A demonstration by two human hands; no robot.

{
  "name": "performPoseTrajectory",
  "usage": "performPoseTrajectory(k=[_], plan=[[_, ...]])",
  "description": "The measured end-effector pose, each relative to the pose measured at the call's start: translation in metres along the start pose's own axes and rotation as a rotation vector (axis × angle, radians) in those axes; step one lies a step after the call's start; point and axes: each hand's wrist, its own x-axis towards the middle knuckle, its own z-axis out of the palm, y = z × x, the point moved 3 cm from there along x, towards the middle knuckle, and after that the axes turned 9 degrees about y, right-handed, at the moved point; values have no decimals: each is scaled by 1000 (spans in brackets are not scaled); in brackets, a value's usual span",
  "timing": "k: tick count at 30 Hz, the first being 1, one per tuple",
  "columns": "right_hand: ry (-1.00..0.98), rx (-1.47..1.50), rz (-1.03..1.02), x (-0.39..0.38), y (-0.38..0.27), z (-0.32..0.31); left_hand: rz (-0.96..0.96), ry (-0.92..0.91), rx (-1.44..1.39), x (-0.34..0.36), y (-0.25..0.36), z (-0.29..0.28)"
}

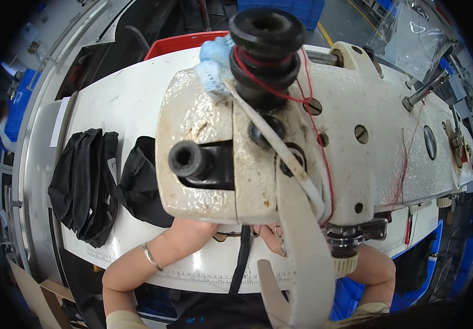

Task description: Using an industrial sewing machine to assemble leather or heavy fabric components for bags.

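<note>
A white sewing machine (198, 98) with red thread and a black knob fills the middle, hiding much of both hands. My left hand (195, 230) reaches under the machine head from the left, its fingers hidden. Beneath the head, my right hand (271, 238) shows curled fingers near the presser area, partly behind a cream lever (297, 257); what they hold is hidden. A narrow black strip (241, 263) runs between my hands down to the table's front edge. Black fabric pieces (83, 186) lie stacked at the left, with another black piece (138, 181) beside them.
The white table (110, 93) has a ruler along its front edge. A red bin (165, 43) and blue crate (280, 11) stand beyond it. Blue bins (423, 277) sit at the lower right, cardboard (28, 290) at the lower left. A clear plastic bag (404, 38) is at the back right.
</note>
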Motion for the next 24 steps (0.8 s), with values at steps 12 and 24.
performPoseTrajectory(k=[12,24], plan=[[-21,159,314,-4,-12,-9,180,19,17,1,8,-3],[39,156,403,-5,-17,5,204,66,13,-6,6,2]])
